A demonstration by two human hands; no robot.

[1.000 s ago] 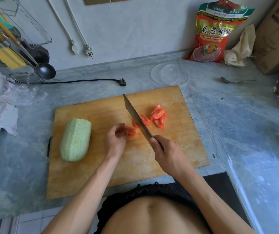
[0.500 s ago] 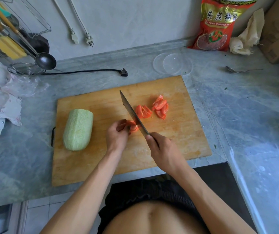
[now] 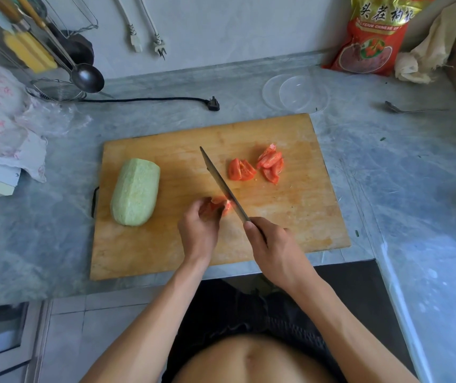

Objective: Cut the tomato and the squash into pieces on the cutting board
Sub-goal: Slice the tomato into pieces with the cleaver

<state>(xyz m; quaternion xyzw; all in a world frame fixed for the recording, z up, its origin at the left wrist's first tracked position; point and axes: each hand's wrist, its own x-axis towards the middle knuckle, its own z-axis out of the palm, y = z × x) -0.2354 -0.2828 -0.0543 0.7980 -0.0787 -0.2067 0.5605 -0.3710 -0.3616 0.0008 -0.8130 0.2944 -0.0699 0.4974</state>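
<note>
Grey counter (image 3: pixel 387 175), wooden cutting board (image 3: pixel 166 244): tomato piece (image 3: pixel 220 205) pinched in left hand (image 3: pixel 198 230) fingers, knife (image 3: pixel 222 183) gripped by right hand (image 3: pixel 272 250), peeled squash (image 3: pixel 135 192) left, cut pieces (image 3: pixel 257 168) beyond.

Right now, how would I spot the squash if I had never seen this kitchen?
Find the wooden cutting board on the grey counter. Near its left edge lies the squash, a pale green, peeled, stubby log. Unlike the red tomato pieces to its right, it is whole and untouched.
</note>
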